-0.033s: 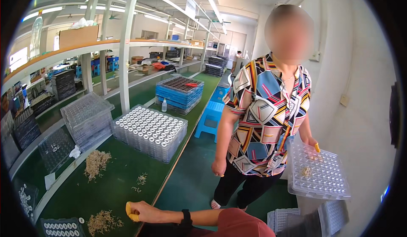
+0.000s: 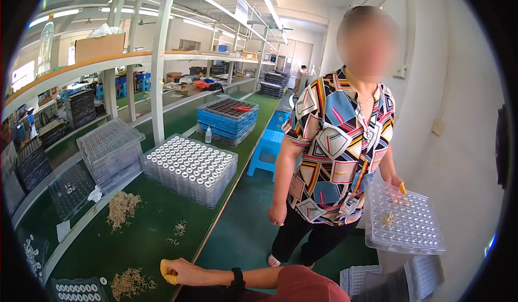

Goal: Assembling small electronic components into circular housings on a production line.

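Observation:
My right hand (image 2: 181, 272) hangs over the near edge of the green bench, its fingers curled in and yellow covers on the thumb and forefinger. Nothing shows between those fingertips. A dark band (image 2: 237, 278) circles the wrist. Left of the hand lies a heap of small tan pieces (image 2: 129, 284), apart from it. Beside that heap is a tray of white ring-shaped parts (image 2: 78, 291), cut off by the lower rim. Farther up the bench are a larger tan heap (image 2: 123, 209) and a small scatter of the same pieces (image 2: 179, 228). My left hand is out of view.
A stack of clear trays topped with white rings (image 2: 190, 161) stands mid-bench; blue trays (image 2: 229, 117) and a small bottle (image 2: 208, 135) are beyond. On the right, a person (image 2: 337, 151) holds a clear tray (image 2: 404, 215). A blue stool (image 2: 264, 153) is behind.

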Available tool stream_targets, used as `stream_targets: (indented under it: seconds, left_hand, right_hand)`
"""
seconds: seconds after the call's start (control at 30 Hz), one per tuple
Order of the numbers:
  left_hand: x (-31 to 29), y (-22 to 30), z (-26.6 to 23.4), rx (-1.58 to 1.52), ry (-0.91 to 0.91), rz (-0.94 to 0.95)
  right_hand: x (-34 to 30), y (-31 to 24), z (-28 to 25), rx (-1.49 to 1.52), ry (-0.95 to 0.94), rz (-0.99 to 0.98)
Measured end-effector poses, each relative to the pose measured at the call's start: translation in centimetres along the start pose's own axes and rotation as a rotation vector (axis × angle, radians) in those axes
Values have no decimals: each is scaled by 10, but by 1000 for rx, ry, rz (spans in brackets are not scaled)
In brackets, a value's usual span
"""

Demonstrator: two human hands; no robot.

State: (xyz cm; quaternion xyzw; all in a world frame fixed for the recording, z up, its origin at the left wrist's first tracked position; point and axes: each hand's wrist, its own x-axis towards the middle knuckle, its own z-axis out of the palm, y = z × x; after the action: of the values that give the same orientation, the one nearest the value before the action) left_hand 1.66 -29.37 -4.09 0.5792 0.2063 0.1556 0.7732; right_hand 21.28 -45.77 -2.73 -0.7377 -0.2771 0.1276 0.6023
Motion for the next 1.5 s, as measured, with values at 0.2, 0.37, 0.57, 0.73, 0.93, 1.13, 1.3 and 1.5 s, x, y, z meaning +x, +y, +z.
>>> stream_targets:
  seconds: [0.2, 0.37, 0.57, 0.73, 0.93, 1.13, 1.3, 1.5]
  left_hand:
    - [19, -3, 1, 1, -160, -53]
    - [18, 5, -9, -94, -47, -151]
    - [-9, -8, -43, -160, 164, -126]
    - [-11, 20, -62, -109, 327, 13]
    - [-22, 58, -111, -2, 727, 160]
    - [22, 97, -139, 478, 840, -6]
    - [48, 94, -150, 726, 791, 57]
    - [65, 93, -154, 1165, 744, 109]
  right_hand:
    - [26, 1, -6, -68, -24, 73]
    - [49, -13, -18, 362, 18, -16]
    - [35, 12, 7, 182, 55, 14]
    - [16, 18, -4, -2, 111, -40]
    - [26, 28, 3, 98, 55, -19]
    - [27, 1, 9, -9, 77, -42]
    - [25, 5, 8, -13, 80, -86]
    - [24, 5, 8, -17, 81, -79]
